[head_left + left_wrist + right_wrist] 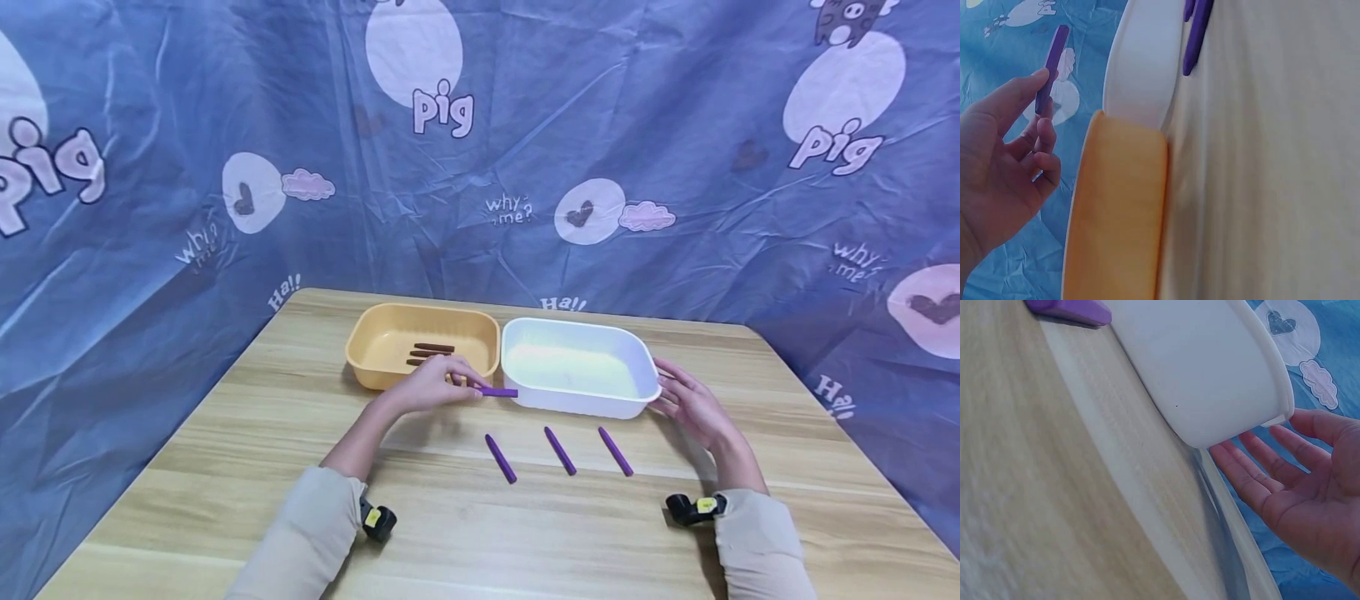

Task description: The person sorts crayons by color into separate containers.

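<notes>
My left hand [435,385] pinches a purple crayon [501,392] between thumb and fingers. In the head view the crayon shows level before the near left corner of a white bin [581,402]; the left wrist view has this crayon [1052,69] above the bins' rims. At the white bin's right end, my right hand [697,408] touches the wall and rim with mostly straight fingers, as the right wrist view also shows. Three purple crayons [559,451] lie apart on the table in front of the white bin.
A yellow bin [369,377] stands to the left, against the white one. Inside it lie several brown crayons [434,347], partly hidden by my left hand. The wooden table [480,542] ends at a blue printed cloth [495,250] behind the bins.
</notes>
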